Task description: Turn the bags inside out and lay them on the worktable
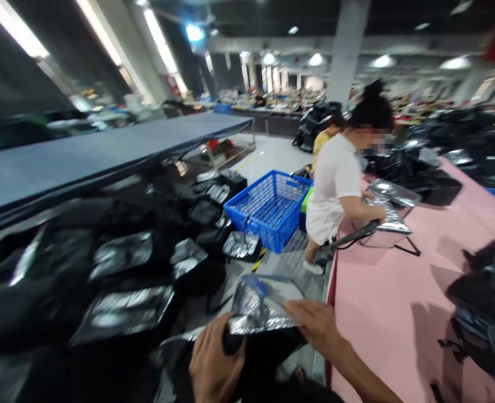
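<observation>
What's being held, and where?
A silver-lined bag: left hand at its near left corner, right hand at its right edge.

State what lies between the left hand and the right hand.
In the head view, a silver-topped black bag lies between the left hand and the right hand.

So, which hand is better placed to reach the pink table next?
Probably the right hand: it touches the silver-topped bag on the side nearer the pink table. Its forearm crosses the table's edge in view. The left hand is farther, across the bag.
</observation>
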The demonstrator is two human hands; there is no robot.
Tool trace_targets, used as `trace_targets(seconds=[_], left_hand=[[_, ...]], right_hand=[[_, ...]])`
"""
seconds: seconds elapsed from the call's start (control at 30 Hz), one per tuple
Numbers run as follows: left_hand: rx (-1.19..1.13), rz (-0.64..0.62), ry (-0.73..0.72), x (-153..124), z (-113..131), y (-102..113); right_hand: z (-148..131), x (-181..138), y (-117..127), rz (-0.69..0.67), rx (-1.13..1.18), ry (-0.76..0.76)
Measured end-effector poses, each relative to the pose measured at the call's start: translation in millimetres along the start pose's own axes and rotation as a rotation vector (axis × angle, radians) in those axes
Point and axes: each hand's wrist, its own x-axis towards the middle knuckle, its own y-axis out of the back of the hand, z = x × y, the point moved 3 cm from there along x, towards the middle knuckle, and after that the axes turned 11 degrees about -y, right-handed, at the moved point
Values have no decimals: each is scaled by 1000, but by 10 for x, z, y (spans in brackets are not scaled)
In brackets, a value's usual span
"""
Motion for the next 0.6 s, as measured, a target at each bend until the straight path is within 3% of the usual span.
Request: trace_targets(seconds=[0.1, 0.2, 0.37, 0.47, 0.6], left_hand=[[12, 105, -125, -141, 255, -118], [59, 174, -153, -224, 359, -213], [94, 178, -149, -222, 387, -128], [9, 37, -107, -6, 268, -101], [-192, -342, -119, 383, -42, -205]], right_hand=[[199, -163, 7, -24, 23, -17], [290, -187, -26, -74, 21, -35], [210, -43, 18, -98, 32, -29], [192, 164, -13, -68, -8, -55], [242, 529, -276, -103, -124, -94]])
